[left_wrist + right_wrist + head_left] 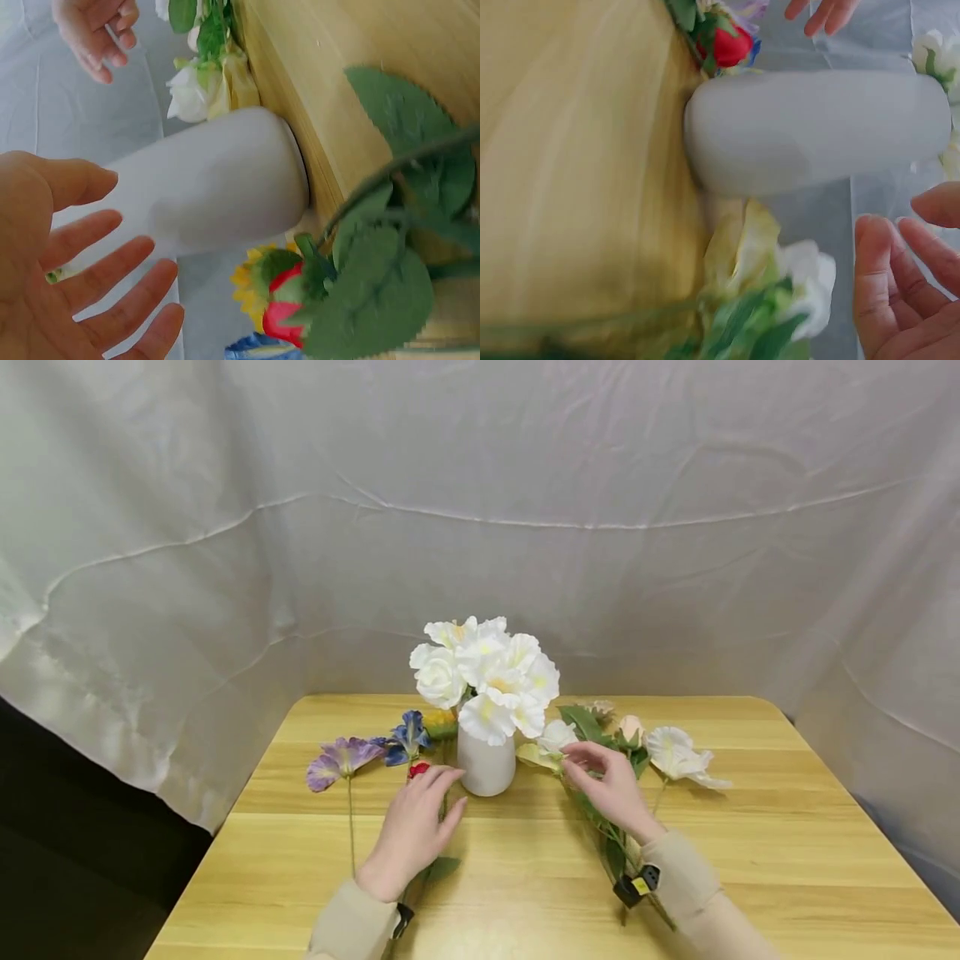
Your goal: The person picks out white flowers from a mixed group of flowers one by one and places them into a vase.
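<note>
A white vase [487, 768] stands at the middle of the table, filled with white flowers [501, 672]. My left hand [416, 827] hovers at the vase's left front with fingers spread, and its palm looks bare in the left wrist view. Below it lies a red rose [283, 306] with green leaves. On the other side, my right hand [613, 783] is raised over the stems with fingers loosely bent, holding nothing. A white rose [807, 289] lies close by its fingertips in the head view. The vase [817, 131] is apart from both hands in the wrist views.
Left of the vase lie a purple flower [343, 762], a blue flower [408, 737] and a yellow flower [439, 723]. To the right are a pale pink rosebud [631, 728] and a large white flower [677, 755]. Grey cloth [525, 568] hangs behind the wooden table [517, 893].
</note>
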A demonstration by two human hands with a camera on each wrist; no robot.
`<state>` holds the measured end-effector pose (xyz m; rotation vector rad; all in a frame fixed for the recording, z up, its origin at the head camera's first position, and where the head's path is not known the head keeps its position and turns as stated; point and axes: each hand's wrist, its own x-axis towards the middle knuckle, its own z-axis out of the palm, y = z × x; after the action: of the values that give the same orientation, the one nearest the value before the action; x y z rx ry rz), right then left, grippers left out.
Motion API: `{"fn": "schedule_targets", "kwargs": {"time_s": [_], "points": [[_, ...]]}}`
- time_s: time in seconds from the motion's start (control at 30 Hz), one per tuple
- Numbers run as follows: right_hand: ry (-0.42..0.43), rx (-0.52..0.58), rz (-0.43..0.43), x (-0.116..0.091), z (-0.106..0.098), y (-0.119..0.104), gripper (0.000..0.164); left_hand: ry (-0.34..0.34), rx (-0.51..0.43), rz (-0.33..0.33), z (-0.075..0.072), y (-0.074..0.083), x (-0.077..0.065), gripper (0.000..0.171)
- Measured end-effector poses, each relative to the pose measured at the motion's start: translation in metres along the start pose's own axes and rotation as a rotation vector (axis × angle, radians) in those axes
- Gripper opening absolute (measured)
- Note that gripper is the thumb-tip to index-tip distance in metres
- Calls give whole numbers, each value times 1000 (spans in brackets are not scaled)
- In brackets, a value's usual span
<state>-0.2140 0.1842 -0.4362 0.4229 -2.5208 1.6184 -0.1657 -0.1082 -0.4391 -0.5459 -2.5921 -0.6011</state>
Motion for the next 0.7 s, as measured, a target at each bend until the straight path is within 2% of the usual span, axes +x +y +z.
{"fn": "schedule_targets", "kwargs": {"time_s": [0.2,0.47,0.7], "points": [[-18,-19,30,-18,-28,18,30,-94,8,80,6,11,5,29],[-25,-168,51,-35,-64,27,31,-160,18,169,12,35,19,32],[-34,-274,129,-53,-86,40,35,-228,68,223,24,53,25,34]]}}
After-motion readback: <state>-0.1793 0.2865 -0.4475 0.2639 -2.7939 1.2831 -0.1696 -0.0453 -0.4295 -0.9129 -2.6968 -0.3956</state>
